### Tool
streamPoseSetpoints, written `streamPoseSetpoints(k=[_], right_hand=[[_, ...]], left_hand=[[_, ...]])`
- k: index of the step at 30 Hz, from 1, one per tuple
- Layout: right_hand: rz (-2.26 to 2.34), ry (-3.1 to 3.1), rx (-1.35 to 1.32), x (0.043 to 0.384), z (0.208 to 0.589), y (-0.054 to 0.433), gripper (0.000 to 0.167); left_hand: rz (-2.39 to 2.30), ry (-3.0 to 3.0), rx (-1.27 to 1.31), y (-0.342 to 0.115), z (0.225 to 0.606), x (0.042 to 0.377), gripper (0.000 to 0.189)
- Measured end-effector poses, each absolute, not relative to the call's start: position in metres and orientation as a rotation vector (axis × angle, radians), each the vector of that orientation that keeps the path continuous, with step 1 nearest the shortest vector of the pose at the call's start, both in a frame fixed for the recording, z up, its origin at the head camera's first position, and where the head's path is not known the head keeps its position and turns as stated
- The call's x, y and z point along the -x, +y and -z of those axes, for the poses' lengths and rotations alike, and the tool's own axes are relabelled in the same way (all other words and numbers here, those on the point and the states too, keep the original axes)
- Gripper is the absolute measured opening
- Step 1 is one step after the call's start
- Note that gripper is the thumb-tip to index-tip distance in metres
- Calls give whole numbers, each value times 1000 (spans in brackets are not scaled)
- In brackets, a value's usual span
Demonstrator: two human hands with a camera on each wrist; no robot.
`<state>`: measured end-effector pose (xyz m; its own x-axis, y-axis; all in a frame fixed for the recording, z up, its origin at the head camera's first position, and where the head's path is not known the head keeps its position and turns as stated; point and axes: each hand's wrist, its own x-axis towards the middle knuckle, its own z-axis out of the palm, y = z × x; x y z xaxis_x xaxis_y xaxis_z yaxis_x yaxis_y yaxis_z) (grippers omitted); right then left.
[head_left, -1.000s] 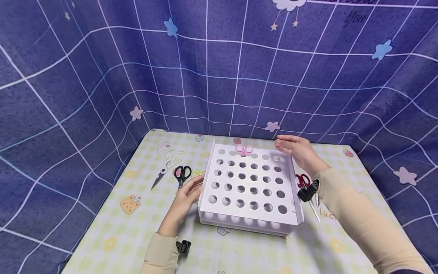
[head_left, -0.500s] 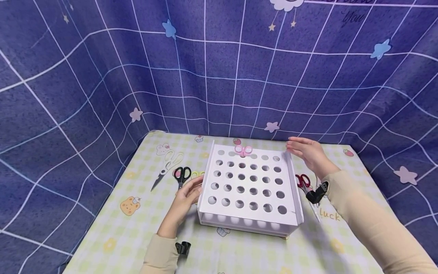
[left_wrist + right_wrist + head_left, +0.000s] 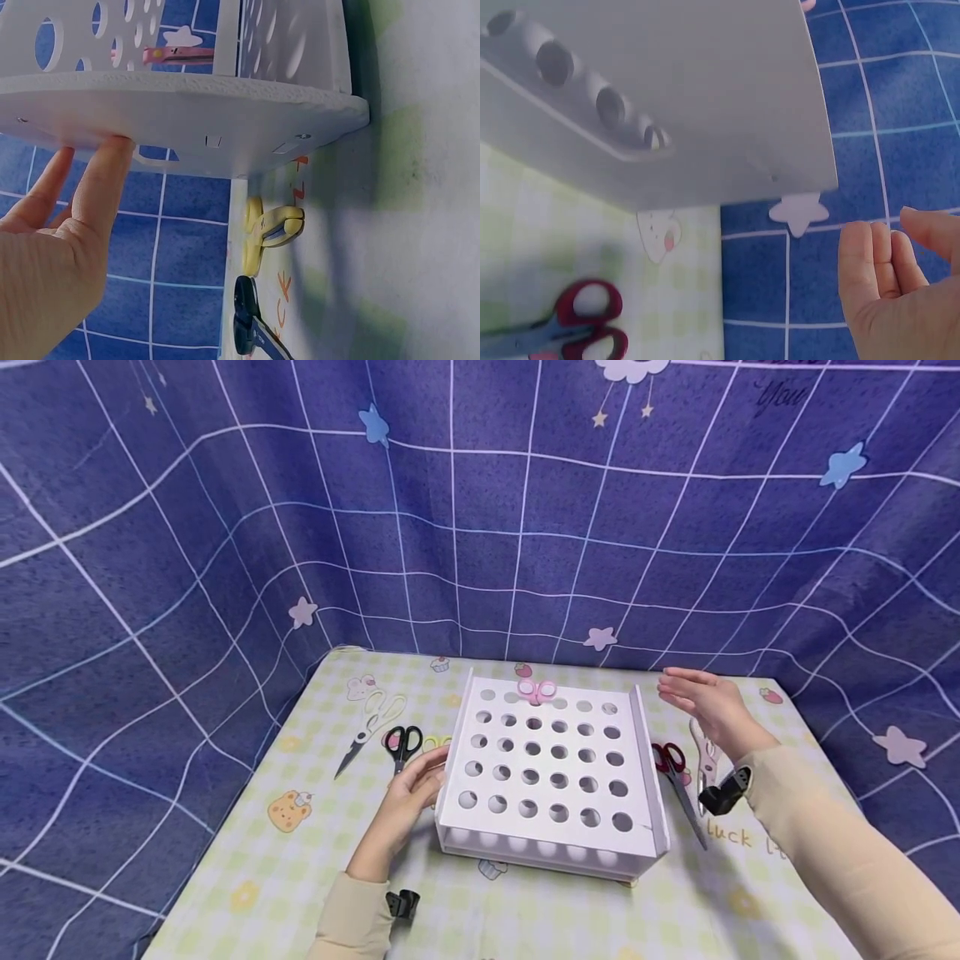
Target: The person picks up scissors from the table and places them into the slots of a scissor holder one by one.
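A white rack (image 3: 545,783) with rows of round holes stands on the table, its top slanting towards the person. Pink-handled scissors (image 3: 537,692) sit in a hole of its back row, handles up. My left hand (image 3: 401,802) lies against the rack's left side; in the left wrist view its fingertips (image 3: 120,142) touch the side panel. Apart from the rack, at its back right, my right hand (image 3: 708,706) hovers with fingers extended and nothing in it. Below that hand lie dark red-handled scissors (image 3: 670,758) and pale pink scissors (image 3: 707,752).
Left of the rack lie white-handled scissors (image 3: 378,713) and black-handled scissors (image 3: 402,743). Yellow scissors (image 3: 262,229) lie close by the rack's left side, partly hidden by the left hand in the head view. A blue curtain (image 3: 525,527) hangs behind the checked table (image 3: 247,852).
My right hand has moved right, away from the rack's back right corner, uncovering the pale pink scissors. The left hand stays at the rack's left side.
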<state>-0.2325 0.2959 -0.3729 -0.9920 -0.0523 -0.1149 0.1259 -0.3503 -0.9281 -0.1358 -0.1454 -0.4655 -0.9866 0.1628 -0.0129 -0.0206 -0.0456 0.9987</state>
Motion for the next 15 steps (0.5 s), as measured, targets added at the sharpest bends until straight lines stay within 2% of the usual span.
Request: streamPoseSetpoints(k=[15], right_hand=[[2434,1784,-177,226,388,337,28]], left_hand=[[-2176,2080,-167,-145,465,135,49]])
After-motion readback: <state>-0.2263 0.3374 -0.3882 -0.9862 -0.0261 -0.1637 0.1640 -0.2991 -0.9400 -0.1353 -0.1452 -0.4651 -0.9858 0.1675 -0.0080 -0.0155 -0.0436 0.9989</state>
